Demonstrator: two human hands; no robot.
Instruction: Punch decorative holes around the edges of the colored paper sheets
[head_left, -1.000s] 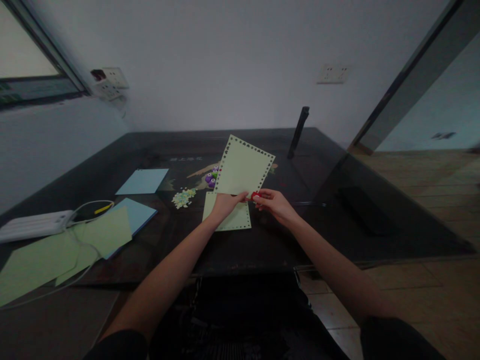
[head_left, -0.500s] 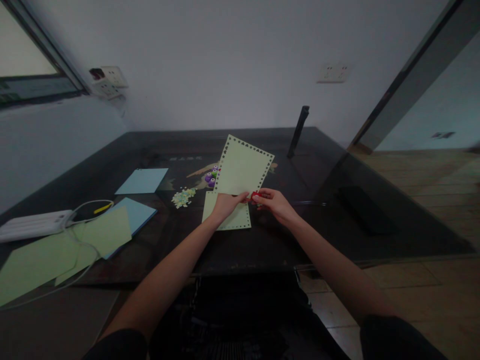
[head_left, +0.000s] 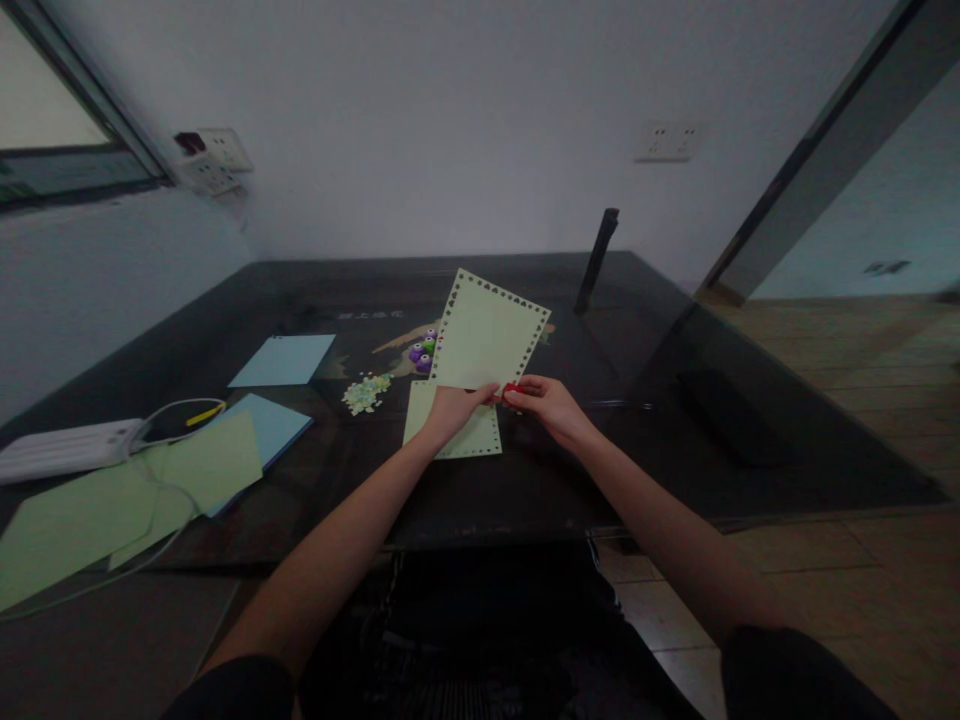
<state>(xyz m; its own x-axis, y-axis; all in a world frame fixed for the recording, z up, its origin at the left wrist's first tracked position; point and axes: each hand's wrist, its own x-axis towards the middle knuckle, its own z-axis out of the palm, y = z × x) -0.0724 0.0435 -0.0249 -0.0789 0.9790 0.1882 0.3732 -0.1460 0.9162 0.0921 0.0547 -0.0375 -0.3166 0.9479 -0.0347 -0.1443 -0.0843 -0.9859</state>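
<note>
At the left, a white bar (head_left: 71,452) is lying on the counter (head_left: 529,495), with a cord (head_left: 169,488) trailing over green sheets (head_left: 82,520). These are showing no holes, so they are apparently waiting unpunched. Blue sheets (head_left: 283,430) are sticking out beneath them; farther off, a lone blue sheet (head_left: 283,362) is showing only a few marks at its far edge, perhaps barely begun. Next, paper bits (head_left: 365,393) are lying in a loose heap, and purple shapes (head_left: 421,353) are peeking out beyond.

In the middle, a lower sheet (head_left: 474,437) is lying near, its visible edges holed, so it is probably finished. Above it the left hand (head_left: 454,408) is pinching the held sheet (head_left: 491,335) by its near edge, thumb on top, fingers hidden. This sheet is tilting up, with holes running along its left, far and right edges; its near edge is showing none clearly and is likely what is left. The right hand (head_left: 547,402) is closing thumb and fingers around a red punch (head_left: 511,392) at the near right corner. Whether the punch is biting the paper, I cannot tell.

Farther right, a black stick (head_left: 597,262) is standing tilted.
</note>
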